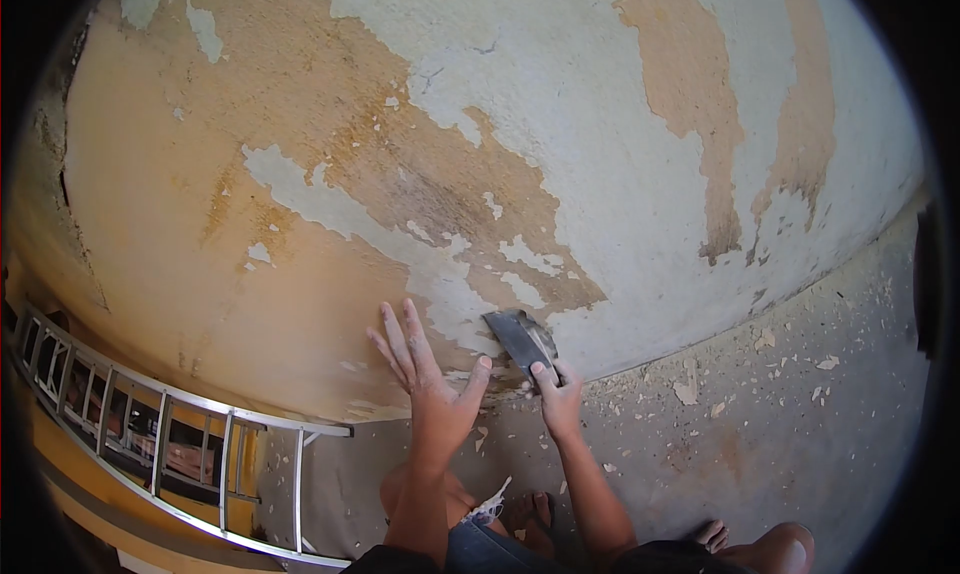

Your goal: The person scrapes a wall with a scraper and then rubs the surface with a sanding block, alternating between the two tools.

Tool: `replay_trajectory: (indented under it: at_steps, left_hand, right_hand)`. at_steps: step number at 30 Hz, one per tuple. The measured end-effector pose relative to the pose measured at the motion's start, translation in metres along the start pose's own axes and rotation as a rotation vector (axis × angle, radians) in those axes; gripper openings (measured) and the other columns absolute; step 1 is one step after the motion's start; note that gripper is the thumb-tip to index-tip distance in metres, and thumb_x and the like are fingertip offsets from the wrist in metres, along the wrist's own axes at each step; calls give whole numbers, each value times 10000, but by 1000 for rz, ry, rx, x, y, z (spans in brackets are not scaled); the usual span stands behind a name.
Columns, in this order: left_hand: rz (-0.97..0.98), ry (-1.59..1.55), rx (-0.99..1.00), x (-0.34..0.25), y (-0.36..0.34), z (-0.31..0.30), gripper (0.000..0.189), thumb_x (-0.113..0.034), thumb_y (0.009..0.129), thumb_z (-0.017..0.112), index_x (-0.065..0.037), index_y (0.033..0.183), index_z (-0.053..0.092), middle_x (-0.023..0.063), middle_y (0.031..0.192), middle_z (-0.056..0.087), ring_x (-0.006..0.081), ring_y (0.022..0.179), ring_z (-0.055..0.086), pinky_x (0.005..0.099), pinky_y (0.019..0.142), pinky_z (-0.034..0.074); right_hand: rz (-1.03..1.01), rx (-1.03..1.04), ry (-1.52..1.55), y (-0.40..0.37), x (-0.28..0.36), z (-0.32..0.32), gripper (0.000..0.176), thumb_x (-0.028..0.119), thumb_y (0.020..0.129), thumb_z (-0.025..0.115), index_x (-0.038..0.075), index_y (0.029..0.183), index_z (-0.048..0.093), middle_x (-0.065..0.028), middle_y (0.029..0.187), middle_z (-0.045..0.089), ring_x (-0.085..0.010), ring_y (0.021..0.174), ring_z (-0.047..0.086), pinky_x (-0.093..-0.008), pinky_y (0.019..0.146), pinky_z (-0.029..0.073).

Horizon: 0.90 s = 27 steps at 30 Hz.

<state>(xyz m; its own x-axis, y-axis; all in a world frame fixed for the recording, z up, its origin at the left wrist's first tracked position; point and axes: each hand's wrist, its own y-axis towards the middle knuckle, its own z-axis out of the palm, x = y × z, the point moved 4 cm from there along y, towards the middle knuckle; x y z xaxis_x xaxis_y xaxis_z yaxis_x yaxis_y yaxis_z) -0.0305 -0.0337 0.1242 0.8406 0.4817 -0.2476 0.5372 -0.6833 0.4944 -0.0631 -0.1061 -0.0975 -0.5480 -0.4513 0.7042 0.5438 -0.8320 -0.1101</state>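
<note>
Wall (620,174): fills most of the view; pale top coat gone in large patches, orange-tan layer bare beneath, ragged edges where the two meet.
Floor (800,424): grey concrete along the foot of the wall, dusty, strewn with debris.
Ladder (160,424): aluminium, laid flat at the left near the wall base, likely parked out of the way; far end cut off by the dark rim of the lens.
Legs: crouched close to the wall, a bare foot (712,536) at the bottom edge; torso out of view.
Left hand (432,384): flat on the wall, fingers spread apart, holding nothing; probably a brace for a low crouch.
Right hand (558,399): closed around the handle of the scraper, thumb up toward the blade, seemingly for pressure.
Scraper (520,339): wide metal blade angled against the wall low down, just right of the left thumb, at the edge of a remaining pale patch; handle hidden inside the fist.
Paint flakes (686,389): pale chips scattered over the floor, thickest below the blade; smallest ones hard to tell from dust.
</note>
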Motion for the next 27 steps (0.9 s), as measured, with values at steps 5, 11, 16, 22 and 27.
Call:
replay_trajectory:
  at_steps: [5,11,16,22,27]
  left_hand:
    - [12,-24,-55,4,-6,-18,1063,-208,793,774,-85,1594,86,210,1646,25,499,1488,-12,598,1183,79]
    - [-20,16,-19,15,-5,-18,1057,-225,792,775,-95,1595,101,208,1645,11,508,1484,-30,613,1175,75]
    - [-80,94,43,24,0,-11,1060,-257,783,775,-122,1598,111,197,1647,-14,516,1480,-48,634,1164,75]
    - [-61,67,37,27,-1,-4,1068,-276,779,775,-141,1601,107,219,1640,-48,520,1478,-56,682,1135,75]
    - [-81,119,55,26,0,-5,1074,-333,785,769,-146,1602,99,222,1639,-60,521,1477,-68,730,1103,60]
  right_hand:
    - [-19,2,-40,-4,45,34,278,253,925,723,-21,909,675,-53,698,667,-81,583,610,-232,509,465]
    - [-90,60,-119,2,46,39,269,241,916,730,-22,887,680,-52,711,675,-88,601,621,-232,515,466]
    - [36,16,-23,1,-8,12,265,233,917,727,-26,887,678,-48,696,667,-89,609,620,-233,516,465]
    - [-180,132,-202,3,78,69,244,224,919,719,-18,924,687,-36,695,663,-82,608,612,-226,515,464]
    - [35,-4,-58,-2,-1,27,279,254,893,746,-19,865,696,-23,707,644,-74,597,531,-254,543,412]
